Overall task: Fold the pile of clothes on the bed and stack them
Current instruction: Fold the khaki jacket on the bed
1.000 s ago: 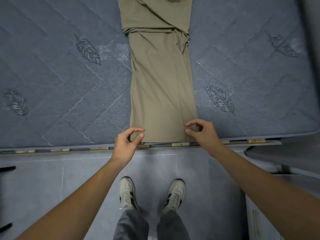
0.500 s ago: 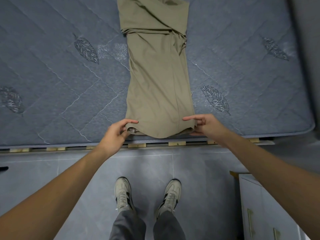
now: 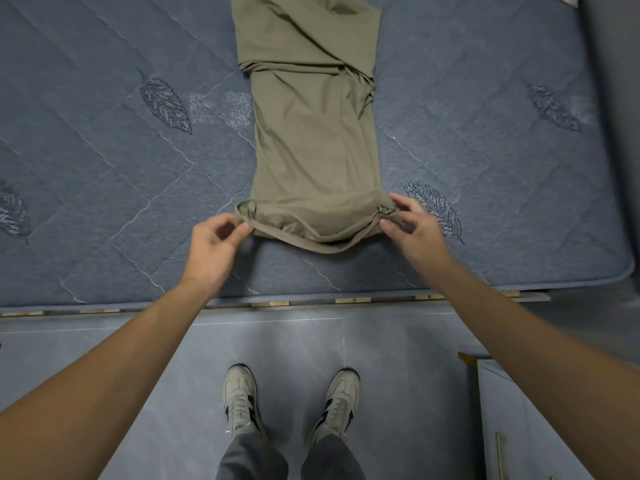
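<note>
Olive garment (image 3: 311,140), already folded into a narrow strip, lies centre frame on the bed (image 3: 104,168). Left hand (image 3: 211,247) and right hand (image 3: 415,233) pinch its near hem corners. Step: lengthwise fold; next, the hem likely goes toward the top of the frame.

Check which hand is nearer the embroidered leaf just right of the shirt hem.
Right. The right hand sits beside that leaf, pinching the olive shirt; the left hand pinches the opposite corner.
</note>
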`<action>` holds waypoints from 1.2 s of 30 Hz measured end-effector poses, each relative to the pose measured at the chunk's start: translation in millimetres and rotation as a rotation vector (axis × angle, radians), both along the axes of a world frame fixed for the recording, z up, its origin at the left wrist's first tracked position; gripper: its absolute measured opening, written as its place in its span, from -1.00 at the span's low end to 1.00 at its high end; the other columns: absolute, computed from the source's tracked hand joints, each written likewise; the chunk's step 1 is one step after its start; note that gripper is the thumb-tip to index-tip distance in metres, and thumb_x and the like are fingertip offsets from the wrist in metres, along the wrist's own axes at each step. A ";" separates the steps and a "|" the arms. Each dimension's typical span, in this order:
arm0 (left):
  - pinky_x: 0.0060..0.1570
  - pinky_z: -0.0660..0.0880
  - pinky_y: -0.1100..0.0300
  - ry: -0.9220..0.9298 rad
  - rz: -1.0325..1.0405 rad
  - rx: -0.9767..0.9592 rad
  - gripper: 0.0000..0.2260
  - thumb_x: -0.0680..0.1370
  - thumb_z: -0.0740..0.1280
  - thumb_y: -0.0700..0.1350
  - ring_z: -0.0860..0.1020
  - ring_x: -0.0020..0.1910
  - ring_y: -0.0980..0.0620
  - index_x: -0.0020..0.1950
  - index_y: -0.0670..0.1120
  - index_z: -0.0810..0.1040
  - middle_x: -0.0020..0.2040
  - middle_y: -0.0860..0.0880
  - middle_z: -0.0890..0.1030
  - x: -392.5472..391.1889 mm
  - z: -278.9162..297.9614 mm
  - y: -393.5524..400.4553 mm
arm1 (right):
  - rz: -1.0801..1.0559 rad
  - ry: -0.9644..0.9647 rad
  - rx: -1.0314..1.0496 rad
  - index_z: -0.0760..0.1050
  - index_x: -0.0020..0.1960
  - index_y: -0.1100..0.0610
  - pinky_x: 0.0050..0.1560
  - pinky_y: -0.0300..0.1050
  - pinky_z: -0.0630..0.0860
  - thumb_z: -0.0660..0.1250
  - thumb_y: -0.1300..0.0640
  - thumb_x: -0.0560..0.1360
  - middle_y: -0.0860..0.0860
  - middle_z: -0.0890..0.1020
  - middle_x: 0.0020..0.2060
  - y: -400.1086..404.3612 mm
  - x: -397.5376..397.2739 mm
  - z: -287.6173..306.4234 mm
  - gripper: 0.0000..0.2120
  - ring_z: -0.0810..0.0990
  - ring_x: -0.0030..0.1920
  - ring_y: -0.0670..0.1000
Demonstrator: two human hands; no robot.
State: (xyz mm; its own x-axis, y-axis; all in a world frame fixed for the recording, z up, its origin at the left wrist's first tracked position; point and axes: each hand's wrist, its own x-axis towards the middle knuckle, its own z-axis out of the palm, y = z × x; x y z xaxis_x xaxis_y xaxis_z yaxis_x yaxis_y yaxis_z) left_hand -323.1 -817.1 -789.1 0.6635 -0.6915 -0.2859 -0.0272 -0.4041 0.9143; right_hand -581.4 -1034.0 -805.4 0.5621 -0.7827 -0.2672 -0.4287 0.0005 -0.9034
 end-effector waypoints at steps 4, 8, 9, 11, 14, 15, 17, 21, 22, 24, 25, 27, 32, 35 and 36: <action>-0.12 0.46 0.41 0.066 0.106 -0.032 -0.77 0.70 0.25 -0.33 0.53 -0.25 0.33 -0.11 -0.09 0.52 -0.30 0.22 0.63 13.0 -6.4 -35.3 | -0.133 -0.071 0.121 0.64 0.17 0.24 0.12 -0.18 0.62 0.34 0.32 0.64 0.08 0.74 0.02 -12.2 27.2 -4.6 -0.85 0.71 0.00 -0.11; -0.22 0.36 0.06 -0.046 0.138 0.170 -0.75 0.68 0.35 -0.11 0.41 -0.28 -0.01 -0.12 -0.24 0.50 -0.31 -0.10 0.50 30.9 -40.8 -62.5 | -0.158 0.220 -0.017 0.67 0.00 0.28 -0.01 0.05 0.63 0.38 0.19 0.64 0.16 0.73 -0.13 -29.3 43.5 -24.0 -0.83 0.71 -0.06 0.18; -0.24 0.34 0.05 -0.083 0.138 0.247 -0.72 0.67 0.37 -0.06 0.38 -0.31 -0.03 -0.18 -0.17 0.48 -0.34 -0.08 0.46 32.7 -49.6 -66.1 | -0.141 0.338 -0.086 0.63 -0.14 0.22 -0.16 0.03 0.55 0.40 0.14 0.63 0.12 0.68 -0.26 -31.3 45.1 -29.6 -0.79 0.67 -0.15 0.20; -0.27 0.32 0.06 -0.177 0.123 0.393 -0.66 0.65 0.37 0.02 0.39 -0.31 -0.08 -0.25 -0.09 0.42 -0.37 -0.02 0.45 30.6 -60.7 -70.7 | -0.121 0.521 -0.241 0.42 -0.32 0.09 -0.26 -0.05 0.31 0.42 0.06 0.60 0.00 0.50 -0.41 -28.8 48.3 -38.7 -0.64 0.52 -0.27 0.15; -0.21 0.34 0.02 -0.446 0.114 0.503 -0.73 0.62 0.38 0.06 0.44 -0.16 -0.13 -0.13 -0.07 0.41 -0.19 -0.03 0.52 19.6 -57.5 -73.5 | -0.152 0.603 -0.444 0.35 -0.16 0.00 -0.19 -0.04 0.29 0.45 0.07 0.53 -0.02 0.50 -0.28 -15.1 58.3 -39.3 -0.73 0.44 -0.21 0.09; -0.18 0.35 0.00 -0.545 0.098 0.481 -0.76 0.61 0.39 0.01 0.44 -0.10 -0.14 -0.07 -0.07 0.39 -0.10 -0.05 0.51 17.3 -53.6 -73.7 | -0.147 0.590 -0.523 0.32 -0.09 0.01 -0.18 -0.01 0.30 0.46 0.13 0.50 -0.01 0.50 -0.21 -12.2 59.5 -39.5 -0.71 0.44 -0.17 0.11; -0.15 0.39 -0.09 -0.674 0.001 0.383 -0.83 0.60 0.38 -0.15 0.47 -0.05 -0.20 -0.04 -0.09 0.37 -0.05 -0.12 0.51 15.5 -47.7 -73.4 | -0.073 0.519 -0.661 0.28 -0.07 0.04 -0.14 0.06 0.33 0.43 0.30 0.44 0.03 0.45 -0.15 -11.3 58.5 -38.8 -0.66 0.45 -0.11 0.16; -0.16 0.47 -0.12 -0.661 -0.263 0.140 -0.92 0.58 0.31 -0.29 0.50 -0.17 -0.22 0.00 -0.13 0.48 -0.17 -0.06 0.51 3.7 -38.7 -59.9 | 0.267 0.255 -0.777 0.41 -0.12 0.20 -0.18 0.19 0.40 0.17 0.47 0.37 0.10 0.44 -0.18 -10.9 46.2 -38.3 -0.79 0.42 -0.19 0.18; -0.10 0.48 -0.11 -0.718 -0.331 0.119 -0.93 0.60 0.31 -0.27 0.49 -0.11 -0.19 0.04 -0.13 0.51 -0.11 -0.06 0.52 1.4 -39.0 -54.8 | 0.336 0.248 -0.787 0.44 -0.08 0.23 -0.17 0.19 0.42 0.15 0.44 0.35 0.12 0.47 -0.12 -9.8 41.9 -38.0 -0.78 0.43 -0.14 0.18; 0.02 0.46 -0.13 -0.881 -0.492 0.122 -0.84 0.60 0.32 -0.22 0.48 0.03 -0.17 0.18 -0.11 0.55 0.08 -0.08 0.53 1.1 -43.3 -46.2 | 0.430 0.271 -0.795 0.49 0.08 0.27 -0.02 0.19 0.49 0.18 0.39 0.30 0.14 0.52 0.08 -7.7 33.1 -37.3 -0.63 0.48 0.03 0.20; 0.12 0.46 -0.13 -0.926 -0.571 0.129 -0.75 0.59 0.33 -0.19 0.49 0.13 -0.19 0.27 -0.10 0.55 0.20 -0.09 0.53 2.9 -46.6 -42.8 | 0.473 0.280 -0.788 0.49 0.21 0.28 0.13 0.18 0.51 0.21 0.36 0.30 0.15 0.51 0.21 -8.0 28.8 -37.8 -0.53 0.50 0.15 0.21; 0.44 0.35 -0.11 -0.947 -0.719 0.163 -0.53 0.57 0.32 -0.08 0.41 0.46 -0.18 0.50 -0.05 0.46 0.50 -0.09 0.42 7.3 -52.8 -37.7 | 0.599 0.299 -0.763 0.34 0.49 0.27 0.46 0.11 0.39 0.26 0.28 0.34 0.13 0.37 0.50 -9.7 22.1 -39.7 -0.30 0.41 0.44 0.19; 0.66 0.02 -0.04 -0.945 -0.830 0.242 -0.28 0.59 0.34 0.01 0.02 0.70 -0.03 0.71 0.03 0.14 0.72 -0.04 0.05 23.7 -71.0 -37.7 | 0.793 0.541 -0.899 -0.05 0.70 0.14 0.63 0.14 0.12 0.23 0.03 0.52 0.02 0.00 0.70 -23.5 20.2 -54.2 -0.16 0.03 0.68 0.02; 0.66 0.03 -0.05 -0.934 -0.806 0.214 -0.27 0.57 0.38 -0.10 0.03 0.70 -0.05 0.70 -0.02 0.16 0.72 -0.04 0.07 32.9 -77.9 -43.4 | 0.750 0.625 -1.054 0.02 0.70 0.13 0.59 0.15 0.15 0.22 0.05 0.56 0.04 0.21 0.65 -34.8 25.7 -57.4 -0.24 0.25 0.59 0.07; 0.66 0.02 -0.05 -0.931 -0.799 0.209 -0.25 0.56 0.39 -0.15 0.02 0.70 -0.05 0.70 -0.03 0.15 0.72 -0.04 0.07 34.7 -79.6 -45.4 | 0.734 0.628 -1.097 0.09 0.68 0.15 0.56 0.15 0.20 0.27 0.09 0.52 0.06 0.34 0.56 -38.8 29.2 -57.0 -0.22 0.35 0.49 0.12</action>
State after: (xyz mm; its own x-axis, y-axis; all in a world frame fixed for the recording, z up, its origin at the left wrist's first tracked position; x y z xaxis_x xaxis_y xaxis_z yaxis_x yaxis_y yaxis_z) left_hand -288.4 -862.5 -868.7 0.0872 -0.9924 -0.0863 -0.9355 -0.1113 0.3353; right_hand -552.2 -1072.7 -862.4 0.9346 -0.3458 -0.0840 -0.3448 -0.9383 0.0257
